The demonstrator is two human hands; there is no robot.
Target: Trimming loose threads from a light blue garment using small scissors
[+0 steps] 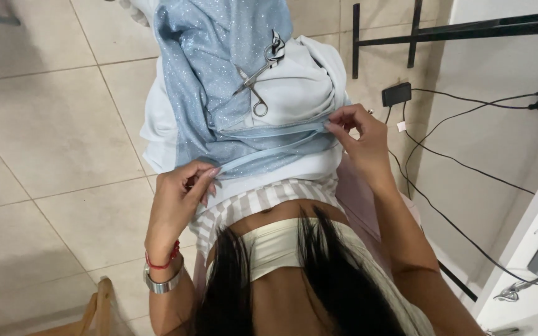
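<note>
Both hands are pinching a thin blue strip point(269, 144) taut: left hand point(182, 190) one end, right hand point(359, 140) the other, with scissors point(258, 73) lying on the sparkly blue fabric point(210, 56) in the lap.

Lap draped in cloth above a pale tiled floor point(51, 124)

Glittery light-blue fabric point(219, 56) and white cloth point(300, 87) lie across the lap; steel scissors point(259, 74) rest on top; black cables point(462, 165) trail on the floor.
</note>
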